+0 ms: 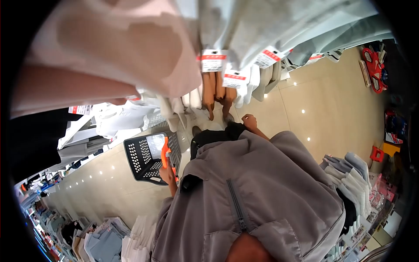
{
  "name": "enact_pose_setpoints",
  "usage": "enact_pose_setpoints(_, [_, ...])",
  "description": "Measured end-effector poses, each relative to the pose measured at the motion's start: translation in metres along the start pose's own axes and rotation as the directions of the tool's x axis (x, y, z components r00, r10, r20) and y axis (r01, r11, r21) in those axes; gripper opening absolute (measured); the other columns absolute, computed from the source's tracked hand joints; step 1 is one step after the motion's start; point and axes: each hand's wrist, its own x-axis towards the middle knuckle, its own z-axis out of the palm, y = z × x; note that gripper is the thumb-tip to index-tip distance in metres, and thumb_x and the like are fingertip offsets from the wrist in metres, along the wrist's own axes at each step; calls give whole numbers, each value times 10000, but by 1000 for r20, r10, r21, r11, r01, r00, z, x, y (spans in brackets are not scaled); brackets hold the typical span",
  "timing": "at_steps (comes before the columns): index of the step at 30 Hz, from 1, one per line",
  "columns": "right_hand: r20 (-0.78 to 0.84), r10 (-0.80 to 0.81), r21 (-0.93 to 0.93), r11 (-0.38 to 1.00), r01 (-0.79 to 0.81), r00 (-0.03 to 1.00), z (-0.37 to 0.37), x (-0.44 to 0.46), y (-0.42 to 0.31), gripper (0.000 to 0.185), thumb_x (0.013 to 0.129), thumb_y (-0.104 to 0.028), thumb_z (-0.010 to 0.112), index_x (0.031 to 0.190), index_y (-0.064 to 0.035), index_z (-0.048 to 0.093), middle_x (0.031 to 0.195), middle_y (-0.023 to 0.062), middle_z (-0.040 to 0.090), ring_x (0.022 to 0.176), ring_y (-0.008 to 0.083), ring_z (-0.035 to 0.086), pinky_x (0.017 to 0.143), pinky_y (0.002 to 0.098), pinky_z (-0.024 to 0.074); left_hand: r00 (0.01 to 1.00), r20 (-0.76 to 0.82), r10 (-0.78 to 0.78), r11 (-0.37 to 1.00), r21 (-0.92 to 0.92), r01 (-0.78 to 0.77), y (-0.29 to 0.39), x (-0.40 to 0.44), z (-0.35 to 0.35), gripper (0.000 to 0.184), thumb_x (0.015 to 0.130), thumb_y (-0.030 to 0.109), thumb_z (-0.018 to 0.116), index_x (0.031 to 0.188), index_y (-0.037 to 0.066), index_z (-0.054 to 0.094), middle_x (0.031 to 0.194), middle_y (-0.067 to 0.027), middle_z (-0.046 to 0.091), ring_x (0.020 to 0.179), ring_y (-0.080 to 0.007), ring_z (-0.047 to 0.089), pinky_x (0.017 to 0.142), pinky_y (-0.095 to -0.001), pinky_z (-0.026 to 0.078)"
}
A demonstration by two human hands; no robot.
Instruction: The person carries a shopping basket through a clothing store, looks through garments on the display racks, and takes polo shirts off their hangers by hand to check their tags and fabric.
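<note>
I see a dark grey plastic basket (138,162) at the left side of the person's body, over the pale tiled floor (109,174). Its walls carry rows of round holes, and its corners are rounded. Its mouth faces up towards me, and the lens bends its outline. An orange handle (165,150) stands up over its body-side part, and the left hand (166,173) is wrapped around it. Inside, against the far part, I see a shiny, whitish, see-through item (156,145); I can't make out what it is. I can't tell whether the basket touches the floor.
</note>
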Motion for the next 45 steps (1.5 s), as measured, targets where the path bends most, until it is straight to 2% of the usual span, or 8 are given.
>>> enact_pose_setpoints(2, [56, 9, 34, 999, -11, 998, -16, 19, 14, 225, 745, -254, 589, 869, -108, 708, 856, 213, 668, 866, 385, 641, 790, 440, 508, 999, 33, -12, 999, -38, 13, 15, -21, 7, 702, 775, 649, 556, 746, -41, 683, 628, -190, 626, 642, -343, 643, 601, -460, 457])
enact_pose_setpoints(4, [95, -12, 17, 1000, 10, 995, -33, 35, 26, 215, 745, -256, 628, 827, -75, 711, 763, 145, 688, 734, 263, 678, 724, 383, 523, 1000, -3, -12, 1000, -21, 12, 25, -40, 19, 679, 784, 633, 556, 738, -33, 683, 613, -180, 623, 633, -339, 641, 610, -458, 454])
enact_pose_setpoints(7, [139, -26, 11, 1000, 24, 990, -56, 47, 52, 233, 743, -245, 584, 877, -102, 708, 875, 211, 671, 866, 369, 647, 797, 434, 508, 1000, -24, 12, 999, -39, -13, 38, -67, 41, 679, 784, 634, 563, 705, -32, 669, 600, -176, 618, 625, -339, 639, 605, -461, 454])
enact_pose_setpoints(15, [325, 87, -185, 982, -27, 942, -97, 58, 118, 261, 757, -229, 557, 902, -60, 693, 979, 201, 665, 963, 365, 623, 863, 445, 481, 999, -22, 24, 999, -47, -25, 73, -126, 80, 689, 796, 644, 544, 755, -29, 683, 682, -227, 638, 694, -382, 649, 624, -479, 460])
enact_pose_setpoints(18, [322, 109, -223, 974, -36, 940, -99, 63, 125, 264, 759, -227, 554, 906, -59, 695, 989, 191, 667, 968, 364, 622, 866, 447, 480, 997, -4, 76, 997, -33, -76, 80, -136, 92, 669, 816, 619, 531, 798, -30, 691, 716, -240, 641, 732, -401, 645, 646, -487, 464])
enact_pose_setpoints(24, [244, -84, 53, 996, 74, 966, -97, 55, 122, 253, 751, -218, 552, 878, -56, 699, 909, 219, 666, 892, 390, 634, 819, 446, 500, 996, 68, 56, 998, -29, -54, 100, -165, 97, 647, 823, 582, 537, 828, -47, 685, 747, -259, 643, 766, -413, 646, 697, -472, 477])
enact_pose_setpoints(30, [176, 0, 68, 998, -12, 984, -102, 21, 171, 258, 744, -213, 552, 862, -38, 700, 873, 231, 665, 852, 381, 645, 779, 433, 507, 993, 55, 101, 995, -16, -101, 98, -181, 105, 738, 773, 660, 562, 786, -69, 674, 774, -269, 650, 809, -431, 640, 748, -481, 480])
enact_pose_setpoints(45, [147, -38, -204, 977, 68, 988, -181, -15, 261, 249, 744, -209, 560, 865, -49, 707, 882, 215, 670, 861, 377, 642, 775, 440, 503, 990, 124, 66, 996, -65, -58, 100, -195, 127, 625, 773, 629, 573, 841, 21, 702, 802, -225, 666, 804, -400, 650, 717, -460, 489])
